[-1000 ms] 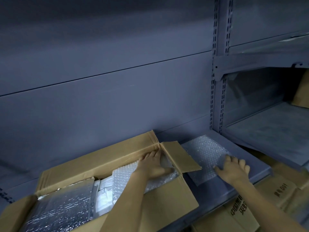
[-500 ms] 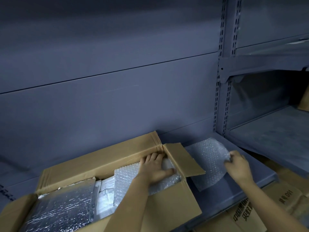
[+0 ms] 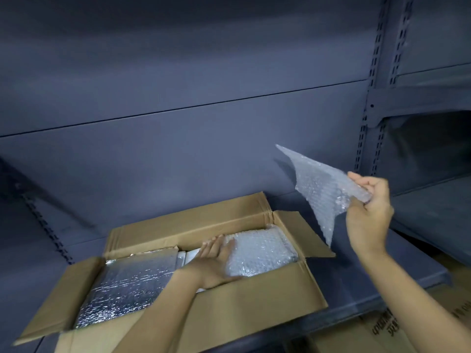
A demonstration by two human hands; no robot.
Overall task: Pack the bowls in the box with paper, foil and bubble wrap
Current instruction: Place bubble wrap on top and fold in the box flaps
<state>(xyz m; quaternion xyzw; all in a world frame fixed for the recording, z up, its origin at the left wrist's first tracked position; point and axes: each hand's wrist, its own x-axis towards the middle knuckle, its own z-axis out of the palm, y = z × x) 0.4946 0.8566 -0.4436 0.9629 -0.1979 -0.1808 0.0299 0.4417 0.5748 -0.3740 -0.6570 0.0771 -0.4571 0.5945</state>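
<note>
**A:** Where are we w/ the box (image 3: pixel 229 314)?

**B:** It's on the shelf (image 3: pixel 369 284), flaps open. Foil bundle (image 3: pixel 122 286) at its left end, a bit of white paper (image 3: pixel 184 256) in the middle, bubble-wrapped bundle (image 3: pixel 262 250) at the right end. No bare bowls visible, so we reckon they're inside the wraps.

**A:** Hands?

**B:** Left hand (image 3: pixel 216 261) lies flat, fingers straight, against the left side of the bubble-wrapped bundle, gripping nothing. Right hand (image 3: pixel 367 215) is up in the air, right of the box, fingers & thumb pinching one edge of a loose bubble wrap sheet (image 3: pixel 321 189). The rest of the sheet hangs free, clear of the box.

**A:** So the sheet prob. goes in as padding?

**B:** Looks so. We should bring it over the right end, let the low corner land first, then lay it flat — no bunching, or the flaps may not close. Left hand can steady the bundle so it doesn't shift, then slide out before the sheet covers it. Tuck the edges down the box walls — esp. the corner gaps.
</note>
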